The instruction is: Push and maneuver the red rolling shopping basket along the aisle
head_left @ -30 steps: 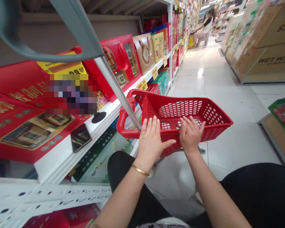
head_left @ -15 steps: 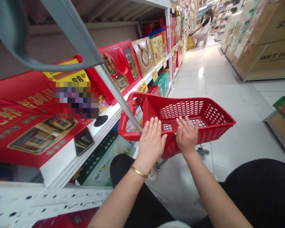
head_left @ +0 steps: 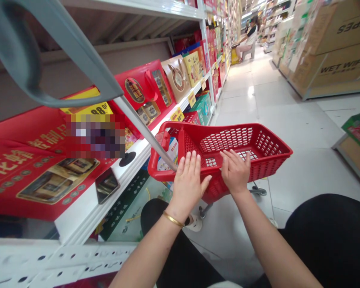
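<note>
Both hands are stretched out over the near side of a red shopping cart (head_left: 270, 166). My left hand (head_left: 187, 178), with a gold bangle (head_left: 173, 219) at its wrist, shows its back, fingers extended and thumb apart. It lies by the foot of the grey pole (head_left: 144, 130), near the cart's handle end; whether it touches the rim I cannot tell. My right hand (head_left: 235, 172) is open by the middle of the near rim, fingers partly bent, nothing seen in it. A grey looped handle (head_left: 78, 101) tops the pole. A box (head_left: 171, 150) sits in the cart's rear compartment.
Shelves on the left hold red gift boxes (head_left: 144, 90), a price sign (head_left: 99, 109) and a dark phone-like slab (head_left: 107, 185) on the white ledge. Wet-wipe cartons (head_left: 345, 66) stand right. A seated person (head_left: 247, 40) is down the aisle. Tiled floor (head_left: 240, 106) lies ahead.
The view has shifted slightly, so shelves and signs sit a little lower and further left. The cart has slid slightly left in view. Both hands keep nearly the same open pose.
</note>
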`<act>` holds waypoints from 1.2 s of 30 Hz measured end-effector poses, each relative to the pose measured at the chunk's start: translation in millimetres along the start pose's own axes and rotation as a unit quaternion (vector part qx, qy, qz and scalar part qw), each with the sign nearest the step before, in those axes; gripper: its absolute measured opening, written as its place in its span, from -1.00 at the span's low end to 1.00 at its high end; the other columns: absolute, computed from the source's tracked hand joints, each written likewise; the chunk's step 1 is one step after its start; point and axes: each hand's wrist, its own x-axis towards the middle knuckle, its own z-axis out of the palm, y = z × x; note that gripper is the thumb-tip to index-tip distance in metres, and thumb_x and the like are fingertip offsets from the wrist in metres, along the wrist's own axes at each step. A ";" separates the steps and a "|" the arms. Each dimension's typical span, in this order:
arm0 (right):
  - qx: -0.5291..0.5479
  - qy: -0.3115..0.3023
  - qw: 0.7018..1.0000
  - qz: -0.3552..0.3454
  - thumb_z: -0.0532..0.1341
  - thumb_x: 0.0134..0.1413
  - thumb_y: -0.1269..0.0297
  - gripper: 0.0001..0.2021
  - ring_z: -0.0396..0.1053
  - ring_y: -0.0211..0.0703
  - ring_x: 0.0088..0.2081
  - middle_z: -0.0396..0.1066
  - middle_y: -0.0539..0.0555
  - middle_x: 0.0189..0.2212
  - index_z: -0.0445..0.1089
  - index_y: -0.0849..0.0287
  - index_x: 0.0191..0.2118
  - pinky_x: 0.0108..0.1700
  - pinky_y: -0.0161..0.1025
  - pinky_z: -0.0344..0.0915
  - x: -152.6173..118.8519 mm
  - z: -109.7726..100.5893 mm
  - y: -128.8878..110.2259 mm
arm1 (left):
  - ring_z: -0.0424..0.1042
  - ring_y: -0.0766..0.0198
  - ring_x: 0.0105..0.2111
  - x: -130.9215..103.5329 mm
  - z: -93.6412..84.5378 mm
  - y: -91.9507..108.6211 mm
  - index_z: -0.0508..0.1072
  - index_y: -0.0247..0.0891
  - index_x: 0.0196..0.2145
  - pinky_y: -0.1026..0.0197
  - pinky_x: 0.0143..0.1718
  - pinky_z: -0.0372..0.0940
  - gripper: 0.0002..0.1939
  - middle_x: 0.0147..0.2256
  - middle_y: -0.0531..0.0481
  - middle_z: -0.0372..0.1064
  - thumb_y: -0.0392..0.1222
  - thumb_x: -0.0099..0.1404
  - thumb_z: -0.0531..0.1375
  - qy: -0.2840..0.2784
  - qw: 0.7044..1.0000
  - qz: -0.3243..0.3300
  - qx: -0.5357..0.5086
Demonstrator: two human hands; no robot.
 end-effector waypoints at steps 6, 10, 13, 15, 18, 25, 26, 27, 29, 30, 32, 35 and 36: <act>0.060 -0.059 0.994 -0.063 0.10 0.42 0.33 -0.70 0.44 -0.10 0.20 0.56 0.05 0.08 0.49 0.10 0.12 0.47 0.09 -0.01 5.7 4.7 -39.8 | -0.18 -0.06 0.49 2.2 2.7 -4.4 0.02 -0.56 0.45 -0.12 0.50 -0.27 -0.04 0.47 -0.35 -0.15 0.26 0.42 0.13 -0.019 0.999 0.030 0.025; 0.071 -0.089 0.989 -0.093 0.11 0.40 0.32 -0.69 0.47 -0.13 0.16 0.57 0.03 0.08 0.48 0.05 0.14 0.52 0.12 -0.16 6.0 -0.2 -28.4 | -0.22 -0.06 0.50 0.6 3.8 -8.7 0.00 -0.57 0.45 -0.13 0.50 -0.29 0.00 0.47 -0.38 -0.17 0.23 0.37 0.22 -0.026 0.998 0.037 0.044; 0.040 -0.061 0.996 -0.044 0.09 0.40 0.32 -0.70 0.50 -0.09 0.13 0.60 0.03 0.03 0.53 0.06 0.08 0.52 0.21 -0.27 5.2 -3.5 -4.2 | -0.23 -0.05 0.50 0.9 4.0 -8.1 0.00 -0.55 0.45 -0.13 0.50 -0.29 0.04 0.47 -0.37 -0.19 0.26 0.34 0.24 -0.030 0.998 0.035 0.042; 0.022 -0.041 0.999 -0.008 0.07 0.42 0.32 -0.69 0.50 -0.06 0.14 0.60 0.04 0.01 0.54 0.08 0.04 0.51 0.23 -0.26 5.6 -3.6 0.2 | -0.24 -0.05 0.50 1.8 4.0 -7.3 -0.02 -0.55 0.46 -0.13 0.50 -0.29 0.06 0.47 -0.37 -0.19 0.27 0.33 0.25 -0.030 0.998 0.037 0.038; 0.039 -0.060 0.997 -0.022 0.06 0.42 0.33 -0.69 0.47 -0.09 0.17 0.60 0.04 0.02 0.53 0.09 0.07 0.51 0.16 -0.20 7.3 -2.0 -20.7 | -0.25 -0.06 0.50 1.6 3.6 -7.7 -0.02 -0.56 0.46 -0.15 0.50 -0.31 0.09 0.47 -0.40 -0.18 0.28 0.31 0.26 -0.024 0.998 0.040 0.030; 0.070 -0.097 0.987 -0.103 0.08 0.41 0.32 -0.67 0.43 -0.10 0.22 0.56 0.03 0.09 0.47 0.07 0.14 0.53 0.19 -0.30 5.9 -3.0 -47.1 | -0.24 -0.05 0.50 -4.2 0.6 -13.2 -0.01 -0.58 0.45 -0.13 0.50 -0.35 0.10 0.47 -0.38 -0.18 0.32 0.30 0.25 -0.030 0.998 0.046 0.031; 0.057 -0.087 0.990 -0.094 0.08 0.41 0.32 -0.67 0.42 -0.08 0.23 0.55 0.04 0.10 0.47 0.06 0.15 0.53 0.22 -0.31 4.5 -4.1 -37.8 | -0.24 -0.04 0.50 -4.5 0.2 -13.2 -0.01 -0.58 0.45 -0.13 0.50 -0.35 0.10 0.47 -0.38 -0.17 0.32 0.31 0.24 -0.030 0.998 0.046 0.030; 0.041 -0.073 0.993 -0.080 0.09 0.41 0.32 -0.67 0.41 -0.06 0.24 0.55 0.04 0.11 0.47 0.06 0.15 0.52 0.24 -0.31 3.1 -5.1 -27.2 | -0.25 -0.04 0.50 -4.4 -0.1 -12.9 0.00 -0.57 0.45 -0.13 0.50 -0.34 0.09 0.47 -0.38 -0.17 0.32 0.31 0.23 -0.029 0.998 0.045 0.027; 0.011 -0.045 0.998 -0.052 0.09 0.40 0.33 -0.67 0.39 -0.04 0.26 0.54 0.04 0.12 0.47 0.06 0.15 0.51 0.27 -0.27 1.2 -6.1 -7.5 | -0.25 -0.03 0.50 -3.5 -0.6 -11.3 0.01 -0.56 0.45 -0.12 0.50 -0.34 0.07 0.47 -0.36 -0.16 0.34 0.33 0.20 -0.025 0.999 0.042 0.020; 0.000 -0.036 0.998 -0.042 0.09 0.40 0.34 -0.67 0.37 -0.02 0.27 0.53 0.04 0.13 0.47 0.06 0.16 0.51 0.27 -0.24 0.8 -5.9 -1.3 | -0.24 -0.03 0.50 -2.9 -0.9 -10.1 0.02 -0.56 0.45 -0.11 0.50 -0.34 0.06 0.47 -0.35 -0.16 0.35 0.35 0.17 -0.022 0.999 0.039 0.015; -0.009 -0.031 0.999 -0.034 0.10 0.40 0.34 -0.65 0.34 -0.01 0.30 0.50 0.06 0.16 0.44 0.07 0.19 0.49 0.26 -0.16 0.7 -3.9 0.1 | -0.22 -0.03 0.50 -1.6 -1.5 -7.8 0.04 -0.57 0.44 -0.10 0.50 -0.33 0.04 0.47 -0.35 -0.15 0.37 0.37 0.12 -0.017 0.999 0.031 0.006; 0.011 -0.052 0.996 -0.069 0.11 0.40 0.33 -0.64 0.31 -0.02 0.32 0.47 0.06 0.19 0.41 0.07 0.22 0.48 0.20 -0.08 -0.2 1.9 -22.8 | -0.18 -0.05 0.49 -1.5 -2.5 -6.1 0.07 -0.57 0.43 -0.11 0.50 -0.34 0.03 0.46 -0.36 -0.12 0.42 0.40 0.02 -0.012 1.000 0.026 -0.003; 0.023 -0.060 0.994 -0.088 0.12 0.40 0.33 -0.64 0.31 -0.04 0.32 0.47 0.06 0.20 0.41 0.07 0.23 0.49 0.17 -0.07 -0.9 4.0 -33.1 | -0.18 -0.05 0.49 -2.0 -2.6 -6.2 0.07 -0.58 0.43 -0.12 0.50 -0.34 0.03 0.46 -0.36 -0.11 0.43 0.40 -0.01 -0.011 1.000 0.028 -0.004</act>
